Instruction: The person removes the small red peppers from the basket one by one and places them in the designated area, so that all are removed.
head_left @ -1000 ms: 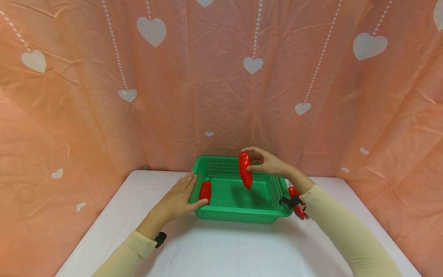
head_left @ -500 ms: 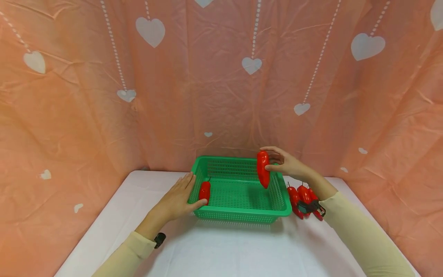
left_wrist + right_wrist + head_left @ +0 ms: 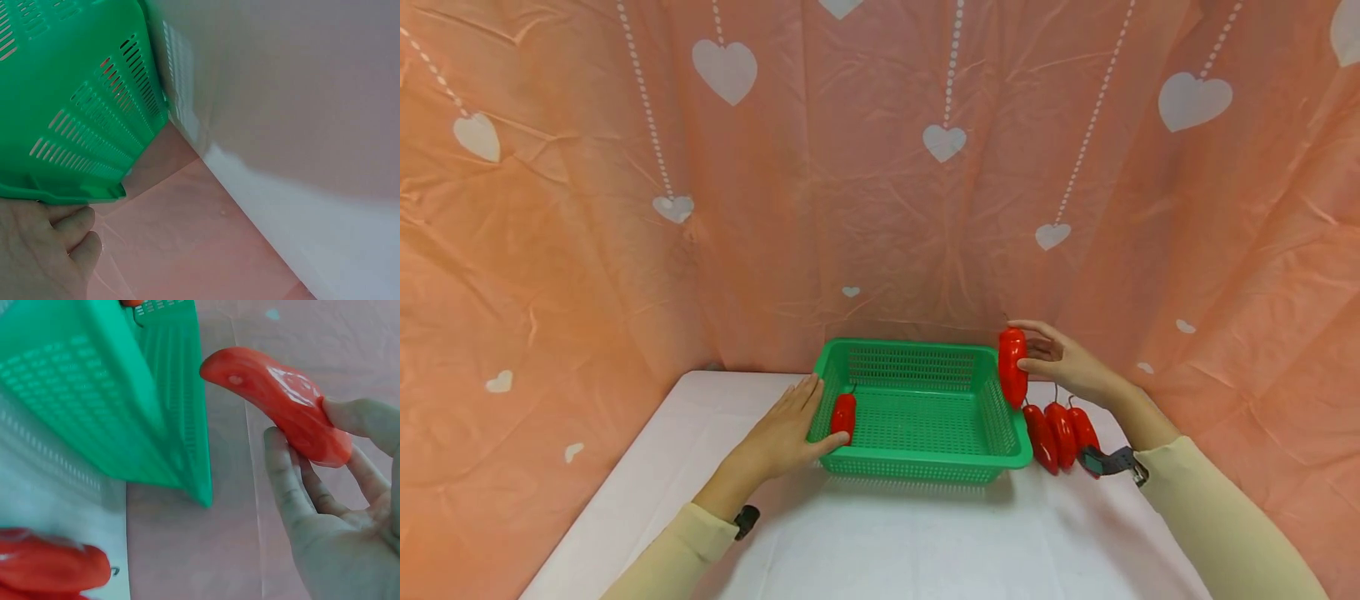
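My right hand (image 3: pixel 1063 362) pinches a glossy red chili pepper (image 3: pixel 1012 371) between thumb and fingers. The chili hangs nearly upright, tip down, overlapping the right rim of the green plastic basket (image 3: pixel 917 458) in the head view; the right wrist view shows this chili (image 3: pixel 281 403) apart from the basket wall. My left hand (image 3: pixel 784 433) rests on the basket's left front corner, its fingers straight along the outside and the thumb over the front rim. Inside, near that thumb, lies another red chili pepper (image 3: pixel 844 417), its lower end partly hidden by the rim.
Three red chili peppers (image 3: pixel 1060 433) lie side by side on the white table (image 3: pixel 887 533), right of the basket, the rightmost partly behind the wrist strap (image 3: pixel 1105 461). A pink curtain (image 3: pixel 880 208) with white hearts hangs close behind the basket.
My right hand has carried its chili rightward, from above the basket's middle to its right rim, uncovering the chilies on the table. My left hand has stayed in place.
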Demonstrator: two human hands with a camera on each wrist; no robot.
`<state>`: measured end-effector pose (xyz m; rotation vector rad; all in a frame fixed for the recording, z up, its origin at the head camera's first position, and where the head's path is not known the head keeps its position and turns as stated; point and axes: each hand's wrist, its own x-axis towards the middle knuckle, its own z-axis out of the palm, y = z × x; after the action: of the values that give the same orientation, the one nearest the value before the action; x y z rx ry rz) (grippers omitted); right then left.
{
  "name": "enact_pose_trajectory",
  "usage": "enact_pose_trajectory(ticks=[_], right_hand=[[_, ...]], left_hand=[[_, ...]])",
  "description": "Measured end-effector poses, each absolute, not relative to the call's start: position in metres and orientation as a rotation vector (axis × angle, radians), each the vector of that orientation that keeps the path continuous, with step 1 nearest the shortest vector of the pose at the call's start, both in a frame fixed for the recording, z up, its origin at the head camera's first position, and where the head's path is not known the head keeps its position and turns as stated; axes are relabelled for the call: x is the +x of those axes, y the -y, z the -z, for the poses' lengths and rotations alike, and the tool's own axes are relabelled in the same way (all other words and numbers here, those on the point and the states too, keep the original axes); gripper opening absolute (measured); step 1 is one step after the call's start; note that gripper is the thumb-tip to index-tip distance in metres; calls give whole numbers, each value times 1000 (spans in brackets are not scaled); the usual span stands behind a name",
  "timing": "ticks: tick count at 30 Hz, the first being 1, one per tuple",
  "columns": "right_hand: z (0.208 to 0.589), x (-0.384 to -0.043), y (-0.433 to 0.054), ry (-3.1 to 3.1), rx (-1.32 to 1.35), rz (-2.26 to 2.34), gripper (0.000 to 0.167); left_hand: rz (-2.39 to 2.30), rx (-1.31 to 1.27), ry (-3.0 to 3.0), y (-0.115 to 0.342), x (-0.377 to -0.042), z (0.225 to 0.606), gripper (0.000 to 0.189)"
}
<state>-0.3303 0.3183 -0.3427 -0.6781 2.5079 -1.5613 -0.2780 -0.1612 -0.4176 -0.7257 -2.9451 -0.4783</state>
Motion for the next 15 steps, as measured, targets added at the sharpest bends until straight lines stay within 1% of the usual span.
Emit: enact_pose_trajectory(ticks=[15], right_hand=[[360, -313, -373, -2596, -560, 1580, 72]], left_hand=[[470, -725, 2947, 161, -278, 418, 110]])
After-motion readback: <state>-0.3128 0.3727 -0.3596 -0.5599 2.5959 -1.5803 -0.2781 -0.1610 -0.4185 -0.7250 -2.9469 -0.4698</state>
